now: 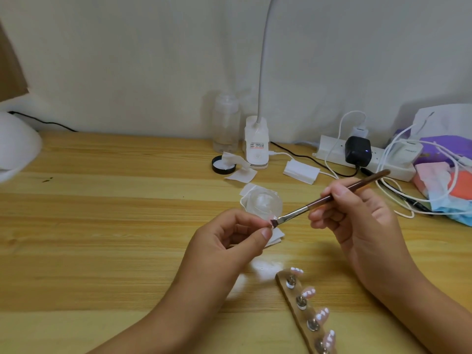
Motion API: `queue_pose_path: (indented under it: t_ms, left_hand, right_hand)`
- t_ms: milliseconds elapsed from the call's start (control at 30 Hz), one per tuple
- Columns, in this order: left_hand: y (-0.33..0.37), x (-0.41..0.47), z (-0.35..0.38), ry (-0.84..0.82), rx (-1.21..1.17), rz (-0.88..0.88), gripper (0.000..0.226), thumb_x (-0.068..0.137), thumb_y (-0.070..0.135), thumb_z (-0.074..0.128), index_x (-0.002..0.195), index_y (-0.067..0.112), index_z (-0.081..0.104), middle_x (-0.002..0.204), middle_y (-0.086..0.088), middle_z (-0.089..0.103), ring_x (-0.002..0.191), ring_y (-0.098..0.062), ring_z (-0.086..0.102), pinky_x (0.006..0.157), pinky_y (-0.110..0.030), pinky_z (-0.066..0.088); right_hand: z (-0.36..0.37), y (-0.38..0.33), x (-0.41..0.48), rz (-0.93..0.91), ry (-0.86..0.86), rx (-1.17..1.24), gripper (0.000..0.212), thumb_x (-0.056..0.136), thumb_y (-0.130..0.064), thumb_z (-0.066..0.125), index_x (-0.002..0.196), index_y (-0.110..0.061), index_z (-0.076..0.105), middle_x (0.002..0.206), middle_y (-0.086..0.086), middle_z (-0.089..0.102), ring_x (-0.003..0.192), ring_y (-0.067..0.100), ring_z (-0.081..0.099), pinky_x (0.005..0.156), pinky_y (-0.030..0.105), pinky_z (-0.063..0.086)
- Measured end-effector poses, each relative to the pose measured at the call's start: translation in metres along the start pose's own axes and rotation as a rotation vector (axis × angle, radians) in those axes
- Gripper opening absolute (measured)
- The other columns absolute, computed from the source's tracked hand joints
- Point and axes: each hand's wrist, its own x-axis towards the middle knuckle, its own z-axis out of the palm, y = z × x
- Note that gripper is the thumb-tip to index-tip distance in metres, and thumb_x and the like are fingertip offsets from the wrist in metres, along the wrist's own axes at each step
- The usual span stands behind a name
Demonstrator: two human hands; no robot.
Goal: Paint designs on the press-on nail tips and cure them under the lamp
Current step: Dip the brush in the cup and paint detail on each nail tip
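pinched in left hand [229, 241] fingertips, nail tip [271, 224] touches flat brush [329, 198] gripped by right hand [357, 221].

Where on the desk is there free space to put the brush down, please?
The wooden desk is bare on the left, between the white dome-shaped object and the left hand. It is crowded behind the hands around the glass dish, wipes and black lid, and at right by the power strip and cables.

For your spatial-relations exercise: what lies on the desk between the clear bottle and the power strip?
In the head view, the white lamp base stands between the clear bottle and the power strip, with a folded white pad lying nearer.
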Motion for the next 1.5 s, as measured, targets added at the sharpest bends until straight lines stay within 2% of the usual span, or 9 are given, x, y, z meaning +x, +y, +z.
queue_pose_path:
  t_ms: [267, 433, 567, 700, 767, 900, 1100, 1233, 1500]
  left_hand:
    - [-0.002, -0.001, -0.001, 0.0, 0.021, 0.004, 0.016, 0.065, 0.036, 0.071, 0.079, 0.029, 0.076, 0.077, 0.009, 0.072, 0.073, -0.001, 0.064, 0.068, -0.011, 0.048]
    - [-0.003, 0.0, -0.001, 0.002, 0.056, 0.024, 0.011, 0.07, 0.033, 0.073, 0.08, 0.03, 0.076, 0.08, 0.009, 0.072, 0.077, -0.001, 0.063, 0.071, -0.012, 0.049]
    - [-0.003, -0.001, -0.002, -0.02, 0.094, 0.024, 0.015, 0.082, 0.015, 0.073, 0.079, 0.029, 0.075, 0.08, 0.011, 0.072, 0.075, 0.001, 0.063, 0.068, -0.01, 0.047]
    - [-0.003, -0.001, -0.002, -0.028, 0.114, 0.03, 0.018, 0.082, 0.012, 0.072, 0.078, 0.029, 0.074, 0.076, 0.014, 0.071, 0.071, 0.002, 0.061, 0.065, -0.009, 0.045]
    - [-0.003, 0.0, -0.002, -0.027, 0.126, 0.031, 0.019, 0.082, 0.012, 0.074, 0.077, 0.03, 0.074, 0.074, 0.014, 0.07, 0.07, 0.002, 0.061, 0.064, -0.009, 0.045]
    - [-0.003, -0.001, -0.001, -0.037, 0.127, 0.033, 0.01, 0.077, 0.021, 0.077, 0.076, 0.03, 0.073, 0.077, 0.013, 0.07, 0.071, 0.001, 0.06, 0.064, -0.008, 0.044]
    - [-0.002, -0.002, 0.0, -0.048, 0.111, 0.034, 0.014, 0.083, 0.011, 0.071, 0.078, 0.024, 0.073, 0.083, 0.012, 0.074, 0.072, 0.002, 0.06, 0.062, -0.006, 0.043]
    - [-0.003, -0.002, 0.0, -0.042, 0.135, 0.035, 0.018, 0.084, 0.008, 0.071, 0.077, 0.024, 0.073, 0.086, 0.009, 0.075, 0.076, 0.0, 0.063, 0.065, -0.008, 0.045]
    - [-0.005, -0.003, -0.001, -0.048, 0.152, 0.031, 0.004, 0.078, 0.023, 0.074, 0.077, 0.027, 0.074, 0.09, -0.001, 0.073, 0.078, -0.005, 0.064, 0.069, -0.012, 0.049]
  right_hand:
    - [-0.01, 0.002, 0.004, -0.021, 0.025, 0.027, 0.021, 0.095, -0.027, 0.052, 0.098, -0.026, 0.072, 0.081, 0.002, 0.068, 0.078, 0.012, 0.064, 0.07, 0.023, 0.054]
    - [-0.008, -0.001, 0.005, 0.071, 0.002, 0.16, 0.015, 0.087, -0.022, 0.061, 0.089, -0.024, 0.076, 0.073, 0.0, 0.064, 0.069, 0.009, 0.061, 0.065, 0.02, 0.053]
    - [-0.004, -0.002, 0.002, 0.095, 0.013, 0.108, 0.019, 0.088, -0.026, 0.058, 0.079, -0.025, 0.075, 0.066, -0.001, 0.062, 0.061, 0.008, 0.059, 0.06, 0.019, 0.052]
    - [0.0, -0.002, 0.0, 0.089, 0.0, 0.072, 0.018, 0.085, -0.027, 0.059, 0.076, -0.024, 0.074, 0.063, 0.003, 0.063, 0.058, 0.009, 0.059, 0.056, 0.018, 0.051]
    - [0.002, -0.002, -0.001, 0.096, -0.007, 0.054, 0.015, 0.081, -0.03, 0.063, 0.079, -0.019, 0.071, 0.062, 0.004, 0.064, 0.057, 0.011, 0.06, 0.055, 0.019, 0.05]
    - [0.005, 0.0, 0.0, 0.083, 0.026, 0.006, 0.031, 0.075, -0.036, 0.067, 0.087, -0.009, 0.062, 0.062, 0.005, 0.065, 0.055, 0.012, 0.059, 0.054, 0.019, 0.05]
    - [0.001, 0.0, 0.004, 0.06, 0.113, -0.006, 0.024, 0.077, -0.036, 0.067, 0.083, -0.013, 0.061, 0.062, 0.004, 0.064, 0.054, 0.011, 0.058, 0.053, 0.019, 0.049]
    - [0.001, 0.0, 0.002, 0.071, 0.066, 0.037, 0.015, 0.075, -0.038, 0.07, 0.075, -0.024, 0.068, 0.058, 0.004, 0.063, 0.05, 0.011, 0.057, 0.048, 0.019, 0.047]
    - [0.002, 0.0, 0.003, 0.036, 0.129, -0.024, 0.028, 0.076, -0.038, 0.069, 0.087, -0.014, 0.06, 0.06, 0.004, 0.064, 0.052, 0.012, 0.057, 0.051, 0.019, 0.048]
